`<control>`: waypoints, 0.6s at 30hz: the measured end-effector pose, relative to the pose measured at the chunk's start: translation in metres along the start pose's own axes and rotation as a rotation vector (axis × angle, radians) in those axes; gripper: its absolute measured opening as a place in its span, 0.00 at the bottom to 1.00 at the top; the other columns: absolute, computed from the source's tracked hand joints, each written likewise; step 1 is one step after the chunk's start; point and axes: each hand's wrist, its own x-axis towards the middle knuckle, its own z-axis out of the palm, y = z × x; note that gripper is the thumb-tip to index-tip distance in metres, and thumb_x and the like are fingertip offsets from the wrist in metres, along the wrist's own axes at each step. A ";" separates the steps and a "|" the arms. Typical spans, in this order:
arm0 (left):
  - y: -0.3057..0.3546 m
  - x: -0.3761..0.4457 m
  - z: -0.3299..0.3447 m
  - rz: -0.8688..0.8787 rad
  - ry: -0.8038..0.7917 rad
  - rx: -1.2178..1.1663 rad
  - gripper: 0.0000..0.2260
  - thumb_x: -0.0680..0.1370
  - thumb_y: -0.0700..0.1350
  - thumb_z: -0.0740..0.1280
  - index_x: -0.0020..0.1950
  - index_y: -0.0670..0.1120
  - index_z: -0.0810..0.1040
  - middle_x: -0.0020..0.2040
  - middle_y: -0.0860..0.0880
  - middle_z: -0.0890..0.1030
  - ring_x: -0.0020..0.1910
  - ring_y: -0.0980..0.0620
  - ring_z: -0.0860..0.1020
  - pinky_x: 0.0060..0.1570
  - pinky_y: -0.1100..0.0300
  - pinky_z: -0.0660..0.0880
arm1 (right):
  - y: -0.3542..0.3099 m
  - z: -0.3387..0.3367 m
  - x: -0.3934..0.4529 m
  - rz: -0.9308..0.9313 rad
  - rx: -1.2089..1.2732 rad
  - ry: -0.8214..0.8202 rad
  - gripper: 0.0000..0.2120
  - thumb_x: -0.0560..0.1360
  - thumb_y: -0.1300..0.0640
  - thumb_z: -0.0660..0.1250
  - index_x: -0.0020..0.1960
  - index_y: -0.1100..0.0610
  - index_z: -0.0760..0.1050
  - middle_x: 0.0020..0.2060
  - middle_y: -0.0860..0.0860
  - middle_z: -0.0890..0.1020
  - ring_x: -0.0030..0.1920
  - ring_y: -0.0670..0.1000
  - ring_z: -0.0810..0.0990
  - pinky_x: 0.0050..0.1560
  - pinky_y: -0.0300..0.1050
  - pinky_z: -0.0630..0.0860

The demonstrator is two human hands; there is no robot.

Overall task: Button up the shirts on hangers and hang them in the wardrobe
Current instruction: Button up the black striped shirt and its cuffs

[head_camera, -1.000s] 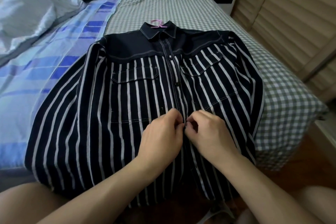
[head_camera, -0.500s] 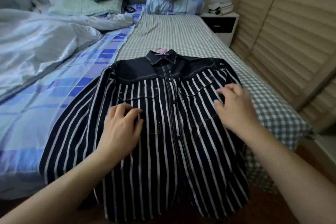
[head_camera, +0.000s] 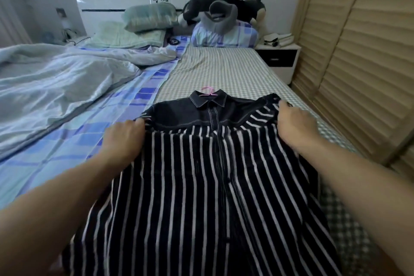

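A dark navy shirt with white stripes (head_camera: pixel 201 186) lies front up on the checked bed, its front placket closed. A pink hanger (head_camera: pixel 208 91) sticks out of the collar. My left hand (head_camera: pixel 124 139) grips the shirt's left shoulder, fingers curled over the fabric edge. At the other shoulder, my right hand (head_camera: pixel 293 123) grips the cloth, which bunches up under it. The sleeves are folded in under the body, mostly hidden.
The wardrobe with slatted beige doors (head_camera: pixel 358 63) runs along the right, doors closed. A crumpled pale duvet (head_camera: pixel 56 87) fills the bed's left half. Pillows and a plush toy (head_camera: pixel 224 6) lie at the headboard, beside a white nightstand (head_camera: pixel 280 56).
My hands left the lower placket, moved up across the chest and now hold both shoulders. The sleeves have been drawn in, and the view has lifted toward the headboard.
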 end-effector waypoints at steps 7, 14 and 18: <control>0.052 0.022 -0.013 -0.145 -0.140 -0.403 0.17 0.83 0.44 0.58 0.72 0.42 0.66 0.71 0.32 0.68 0.70 0.32 0.68 0.66 0.38 0.69 | 0.006 0.001 0.036 0.037 0.045 -0.231 0.31 0.83 0.43 0.58 0.80 0.54 0.53 0.76 0.65 0.60 0.73 0.68 0.63 0.71 0.61 0.66; 0.101 -0.163 0.010 0.260 0.276 -0.494 0.18 0.78 0.48 0.69 0.68 0.50 0.77 0.72 0.42 0.68 0.72 0.38 0.65 0.68 0.38 0.68 | 0.004 0.024 -0.111 -0.462 0.217 0.288 0.11 0.78 0.56 0.69 0.58 0.60 0.78 0.59 0.58 0.75 0.60 0.60 0.72 0.62 0.58 0.73; 0.121 -0.223 0.021 0.276 0.176 -0.705 0.07 0.78 0.45 0.70 0.55 0.48 0.79 0.51 0.52 0.74 0.50 0.51 0.74 0.49 0.52 0.76 | -0.017 0.019 -0.201 -0.431 0.485 0.114 0.11 0.78 0.50 0.68 0.43 0.52 0.67 0.39 0.45 0.69 0.38 0.46 0.68 0.37 0.34 0.64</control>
